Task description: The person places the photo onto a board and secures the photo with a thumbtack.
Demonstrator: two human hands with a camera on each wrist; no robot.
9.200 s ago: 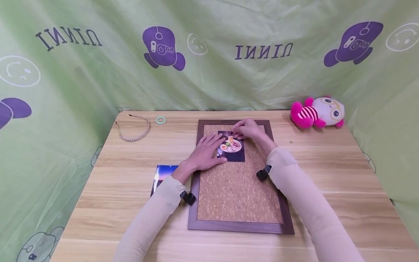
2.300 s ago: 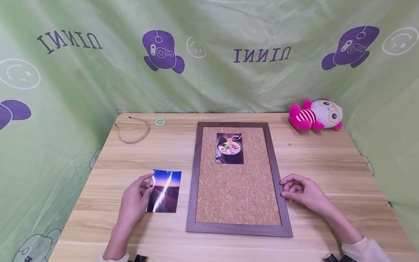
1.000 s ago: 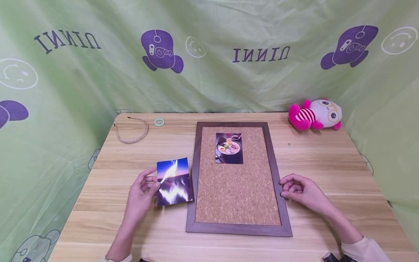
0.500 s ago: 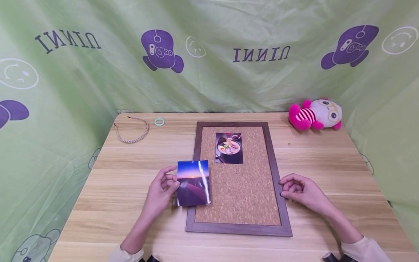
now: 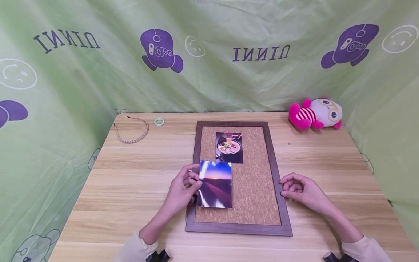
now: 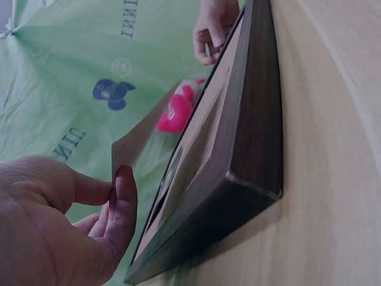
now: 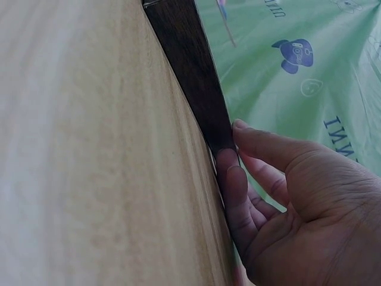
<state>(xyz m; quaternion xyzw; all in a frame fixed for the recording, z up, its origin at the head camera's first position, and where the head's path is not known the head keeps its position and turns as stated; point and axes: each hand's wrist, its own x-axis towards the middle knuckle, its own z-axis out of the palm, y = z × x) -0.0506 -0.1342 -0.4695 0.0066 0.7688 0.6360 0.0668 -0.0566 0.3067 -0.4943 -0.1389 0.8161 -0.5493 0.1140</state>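
A glossy sunset photo [image 5: 215,185] is pinched by its left edge between the thumb and fingers of my left hand [image 5: 183,189]. The left wrist view has this photo [image 6: 140,137] raised above the framed cork board [image 5: 252,193]. On the board's upper part lies a photo of a noodle bowl [image 5: 229,147], with a red pin [image 5: 228,133] at its top edge. My right hand [image 5: 304,191] grips the board's right side. In the right wrist view, thumb and curled fingers of the right hand [image 7: 297,196] meet the dark frame edge [image 7: 190,65].
A headband [image 5: 134,140] and a mint-green ring [image 5: 159,122] lie at the table's back left. Toward the back right is a pink and white plush toy [image 5: 314,113], with a tiny ring-like object [image 5: 289,143] in front. A green curtain [image 5: 209,83] surrounds the wooden table [image 5: 131,174].
The noodle photo was pinned under both hands earlier. Since then my left hand has taken the sunset photo from the table and carried it right, over the board. The right hand moved to the board's side.
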